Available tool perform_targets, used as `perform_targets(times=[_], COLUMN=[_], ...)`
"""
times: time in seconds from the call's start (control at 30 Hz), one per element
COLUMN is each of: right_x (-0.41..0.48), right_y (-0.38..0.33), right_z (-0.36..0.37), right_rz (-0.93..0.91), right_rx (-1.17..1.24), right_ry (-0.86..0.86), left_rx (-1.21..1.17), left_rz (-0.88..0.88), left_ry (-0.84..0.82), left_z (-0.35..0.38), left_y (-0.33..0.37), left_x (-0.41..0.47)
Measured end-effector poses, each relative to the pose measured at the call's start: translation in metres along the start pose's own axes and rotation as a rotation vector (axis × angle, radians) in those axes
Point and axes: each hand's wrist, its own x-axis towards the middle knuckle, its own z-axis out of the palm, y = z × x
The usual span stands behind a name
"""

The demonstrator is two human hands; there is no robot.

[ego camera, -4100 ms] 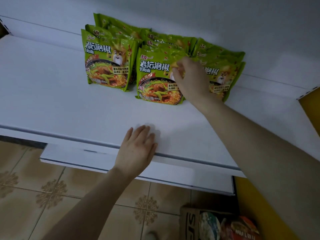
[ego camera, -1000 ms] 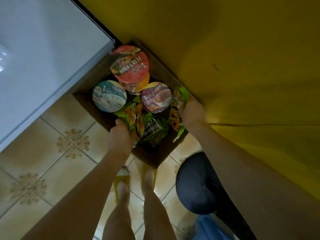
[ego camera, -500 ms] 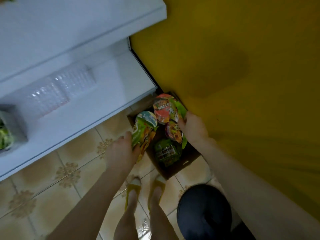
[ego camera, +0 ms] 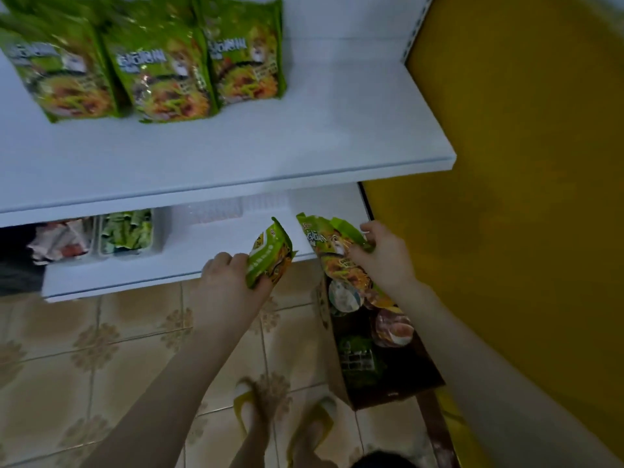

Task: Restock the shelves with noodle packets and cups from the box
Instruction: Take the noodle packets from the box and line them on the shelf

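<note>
Cardboard box (ego camera: 341,383) on tiled floor (ego camera: 101,349), beside yellow wall (ego camera: 523,163), holds noodle cups (ego camera: 391,327). Above it, left hand (ego camera: 229,282) grips a green packet (ego camera: 270,255); right hand (ego camera: 385,256) clutches a second packet (ego camera: 327,238), both before lower shelf (ego camera: 135,275). Upper shelf (ego camera: 304,136) carries three shelved packets (ego camera: 162,72) in a row.

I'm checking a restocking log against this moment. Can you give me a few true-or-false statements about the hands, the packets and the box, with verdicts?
1. The left hand grips a green packet, and the right hand grips a second packet. True.
2. The box stands on the upper shelf. False: it sits on the tiled floor, against the yellow wall.
3. Noodle cups lie in the box. True.
4. The upper shelf holds only cups. False: it holds shelved green packets, side by side in three groups, and no cups show there.
</note>
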Motion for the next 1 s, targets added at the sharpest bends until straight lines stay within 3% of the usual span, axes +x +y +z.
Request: perform_targets(times=[0.3, 0.5, 0.7, 1.0], right_x=[0.044, 0.078, 0.126, 0.212], right_y=[-0.14, -0.197, -0.209, -0.176], right_z=[0.008, 0.017, 0.028, 0.04], right_rz=[-0.194, -0.297, -0.332, -0.387], right_rx=[0.313, 0.427, 0.506, 0.424], right_ry=[0.01, 0.051, 0.014, -0.072], left_rx=[-0.108, -0.142, -0.199, -0.16], left_rz=[-0.185, -0.281, -0.384, -0.484], left_ry=[0.219, 0.365, 0.448, 0.467], left_z=[-0.087, -0.124, -0.138, -0.113], left_y=[-0.068, -0.094, -0.096, -0.07], left_x=[0.019, 0.033, 0.05, 0.085])
